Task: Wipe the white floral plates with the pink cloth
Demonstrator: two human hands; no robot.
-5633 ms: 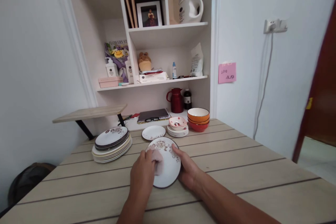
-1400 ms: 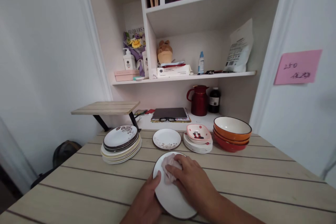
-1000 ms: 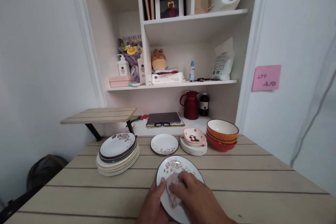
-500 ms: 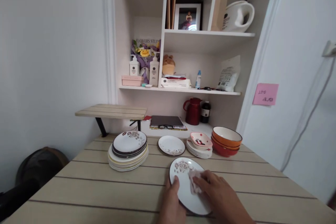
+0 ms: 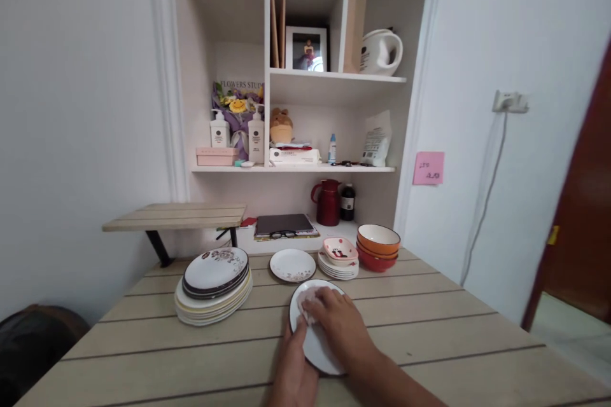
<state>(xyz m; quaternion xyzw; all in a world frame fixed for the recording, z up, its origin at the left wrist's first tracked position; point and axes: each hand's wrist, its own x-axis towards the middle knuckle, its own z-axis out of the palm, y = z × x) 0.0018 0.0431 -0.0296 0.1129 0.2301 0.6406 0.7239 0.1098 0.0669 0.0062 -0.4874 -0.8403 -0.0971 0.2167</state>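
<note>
A white plate with a dark rim (image 5: 321,350) is held tilted above the near part of the table. My left hand (image 5: 294,356) grips its left edge, thumb on top and fingers underneath. My right hand (image 5: 341,324) is closed on a pale crumpled cloth (image 5: 308,302) and presses it on the plate's upper part, covering the pattern there. Just beyond lies a single patterned plate (image 5: 292,264). To the left rises a stack of plates (image 5: 214,270), dark-rimmed ones on top of yellow-edged ones.
Small dishes (image 5: 340,251) sit on white saucers right of the single plate, beside stacked orange and red bowls (image 5: 378,241). A raised wooden stand (image 5: 176,216) occupies the back left. Behind are a closed laptop (image 5: 284,225), a red jug (image 5: 328,202) and shelves.
My right hand has slid the cloth from the plate's middle right up to its upper left part. My left hand keeps its grip. The camera view has turned right.
</note>
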